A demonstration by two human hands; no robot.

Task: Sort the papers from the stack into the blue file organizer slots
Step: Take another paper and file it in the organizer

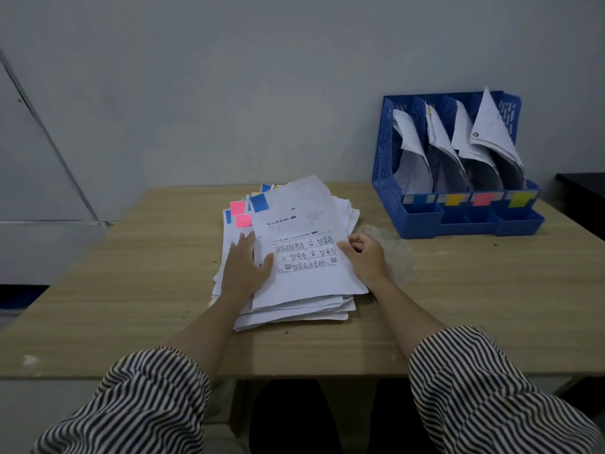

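Wooden surface against a grey wall. Left of centre, a loose stack of white papers, edges fanned and uneven, pink tabs and blue tabs poking out along its far left edge. Left hand flat on the left side of the stack, fingers straight and spread, thumb lying over the edge of the top sheet, pressing rather than gripping. Top sheet turned slightly askew to the pile, printed with lines of text and a grid of small cartoon drawings. Right hand at the sheet's right edge, fingers curled with the thumb on top of the paper, pinching that edge. Striped sleeves pushed up on both forearms at the bottom of the view. Just right of the right hand, a pale scuffed patch on the wood. Further right and toward the wall, well apart from the stack, the blue organizer, upright, four slots side by side, each already holding white papers that lean and curl over. Along its low front lip, coloured labels, one per slot: blue, yellow, pink, yellow-green. At the far right edge, the corner of a dark piece of furniture.
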